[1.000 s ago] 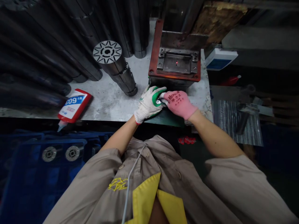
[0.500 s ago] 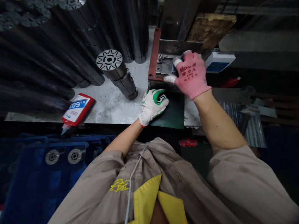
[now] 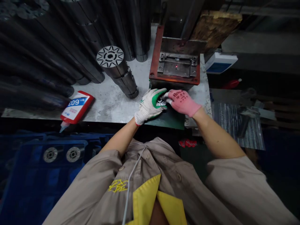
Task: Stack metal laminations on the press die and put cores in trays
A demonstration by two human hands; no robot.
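Note:
My left hand (image 3: 149,106), in a white glove with green palm, is wrapped round a slotted metal rotor core (image 3: 160,102) above a green mat (image 3: 172,120). Only part of the core's patterned end face shows between thumb and fingers. From the right, my right hand (image 3: 184,102), in a pink glove with pale fingertips, meets that face with its fingers pinched together. Whatever lies between those fingertips is too small to make out. Just beyond both hands sits a metal fixture (image 3: 177,71) on a reddish-brown base, a small red light spot on its plate.
A stack of rotor cores (image 3: 110,57) leans left of the hands, with long dark stacks (image 3: 77,59) behind. A red BT-603 bottle (image 3: 77,107) lies at the bench edge. Blue trays (image 3: 28,175) hold two cores at lower left. A white box with a screen (image 3: 220,62) stands right.
My right hand has come away from the fixture, down and toward me, to the core in my left hand. The fixture's plate is now uncovered. My left hand keeps its hold.

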